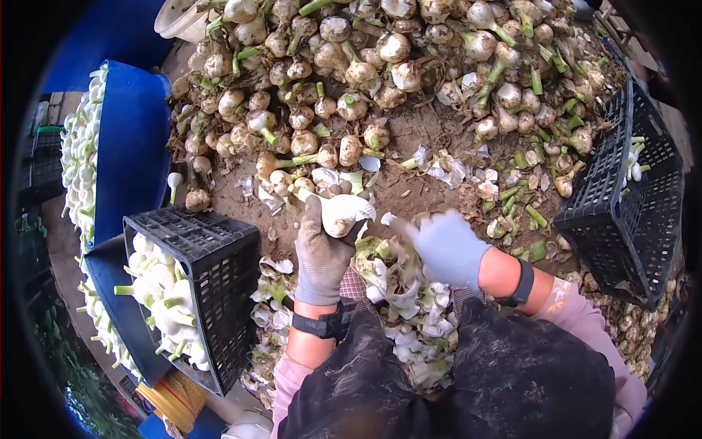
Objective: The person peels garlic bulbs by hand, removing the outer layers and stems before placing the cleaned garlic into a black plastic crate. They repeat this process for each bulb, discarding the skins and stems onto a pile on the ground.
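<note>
My left hand (322, 260), in a grey glove with dark fingertips, is closed round a garlic bulb (342, 215). The bulb's cut green stem points up and left; its skin is mostly white, with some brown at the lower side. Just to the right, my right hand (452, 250), in a pale glove, has its fingers curled and blurred by motion. A small whitish piece (388, 218) shows at its fingertips, too smeared to name. Beneath both hands, peeled garlic skins (420, 311) lie heaped between my knees.
Unpeeled garlic (351, 106) covers the ground ahead. A black crate (219, 293) at left holds cleaned white bulbs, beside a blue container (135, 139) with more. At right, another black crate (618, 197) contains a few bulbs. Cut stems (536, 216) and skins litter the soil.
</note>
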`<control>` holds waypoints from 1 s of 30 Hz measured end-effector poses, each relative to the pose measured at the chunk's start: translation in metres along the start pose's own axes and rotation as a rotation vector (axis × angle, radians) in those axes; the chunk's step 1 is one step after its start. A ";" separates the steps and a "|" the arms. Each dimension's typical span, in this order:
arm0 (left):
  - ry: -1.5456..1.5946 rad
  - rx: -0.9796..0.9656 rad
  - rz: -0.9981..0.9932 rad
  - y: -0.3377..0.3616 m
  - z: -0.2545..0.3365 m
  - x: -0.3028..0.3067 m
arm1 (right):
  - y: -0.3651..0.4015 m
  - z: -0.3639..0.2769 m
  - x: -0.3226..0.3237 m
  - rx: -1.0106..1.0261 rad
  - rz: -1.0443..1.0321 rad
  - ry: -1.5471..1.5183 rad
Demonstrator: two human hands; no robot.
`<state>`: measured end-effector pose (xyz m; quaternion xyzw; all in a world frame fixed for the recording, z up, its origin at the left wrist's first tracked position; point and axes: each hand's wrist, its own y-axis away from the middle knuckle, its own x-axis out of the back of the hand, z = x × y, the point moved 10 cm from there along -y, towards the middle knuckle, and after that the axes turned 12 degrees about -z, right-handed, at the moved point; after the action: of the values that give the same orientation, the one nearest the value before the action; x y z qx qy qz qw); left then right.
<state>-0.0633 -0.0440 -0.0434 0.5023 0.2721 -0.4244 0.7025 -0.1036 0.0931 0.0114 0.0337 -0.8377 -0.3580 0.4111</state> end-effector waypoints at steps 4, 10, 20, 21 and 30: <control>-0.075 0.090 -0.001 0.002 -0.009 -0.002 | 0.009 -0.010 0.077 0.166 0.748 0.055; 0.077 0.052 -0.048 0.009 -0.002 0.004 | -0.012 -0.023 0.021 0.383 0.210 -0.430; -1.618 -0.881 0.372 0.133 0.178 -0.065 | 0.006 0.003 0.003 0.226 -0.059 -0.228; -1.189 -1.079 0.337 0.174 0.217 -0.047 | 0.007 0.007 0.009 0.162 -0.096 -0.244; -1.108 0.376 -0.063 0.054 0.019 -0.100 | 0.014 -0.054 0.114 0.389 0.775 -0.012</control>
<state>-0.0659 -0.0219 0.0697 0.3131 -0.2008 -0.6855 0.6259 -0.1370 0.0326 0.1174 -0.2085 -0.8426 -0.0129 0.4963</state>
